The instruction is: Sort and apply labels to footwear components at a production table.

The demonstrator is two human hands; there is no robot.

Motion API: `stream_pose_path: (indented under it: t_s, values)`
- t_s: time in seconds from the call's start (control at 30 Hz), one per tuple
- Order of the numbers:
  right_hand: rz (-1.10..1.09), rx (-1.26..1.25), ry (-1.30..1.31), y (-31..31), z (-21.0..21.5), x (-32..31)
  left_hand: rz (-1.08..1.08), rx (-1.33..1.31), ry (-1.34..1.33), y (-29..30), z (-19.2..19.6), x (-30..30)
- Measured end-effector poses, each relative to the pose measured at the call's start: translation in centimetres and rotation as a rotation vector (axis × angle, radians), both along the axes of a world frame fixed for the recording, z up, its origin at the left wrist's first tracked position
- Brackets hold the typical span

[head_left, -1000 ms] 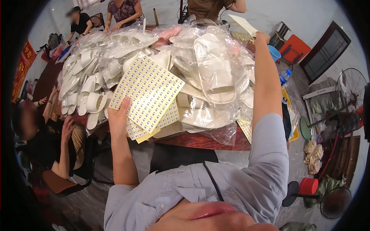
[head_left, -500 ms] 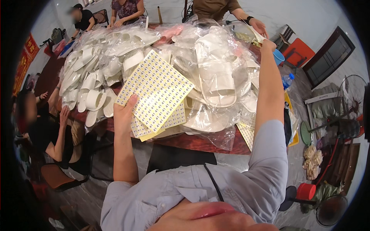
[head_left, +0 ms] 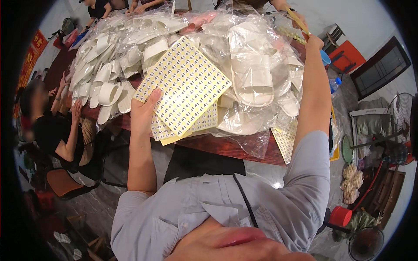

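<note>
In the head view, the left hand keeps its pinch on the yellow sticker sheet, now lifted nearer over the bagged white slippers. The right hand has reached further across the table, gripping a thin yellow strip.

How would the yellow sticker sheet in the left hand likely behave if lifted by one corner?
The yellow sticker sheet, pinched at its lower corner by the left hand, looks thin and paper-like, so probably light and somewhat floppy. It lies fairly flat across bagged white slippers, whose plastic might let it slide.
</note>
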State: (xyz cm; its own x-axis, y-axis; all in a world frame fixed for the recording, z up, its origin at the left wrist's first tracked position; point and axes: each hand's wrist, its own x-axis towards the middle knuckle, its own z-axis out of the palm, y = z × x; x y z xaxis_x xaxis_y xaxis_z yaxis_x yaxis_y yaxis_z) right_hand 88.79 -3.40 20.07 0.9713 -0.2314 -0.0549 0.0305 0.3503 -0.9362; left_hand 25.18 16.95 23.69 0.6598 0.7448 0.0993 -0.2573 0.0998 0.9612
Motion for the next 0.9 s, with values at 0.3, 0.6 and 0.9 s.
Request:
stream_pose_path:
  t_s: [0.3,0.6,0.9]
  values:
    - [0.184,-0.042,-0.363,-11.9,9.1,-7.5,-0.159,0.073,-0.063,-1.5,0.7,0.7]
    - [0.32,-0.825,-0.444,-21.8,7.3,-33.5,-0.3,0.024,-0.026,-4.3,-0.1,0.1]
    - [-0.04,-1.483,-0.011,-30.8,-10.7,-42.4,-0.789,-0.056,0.114,-13.0,-0.3,1.1]
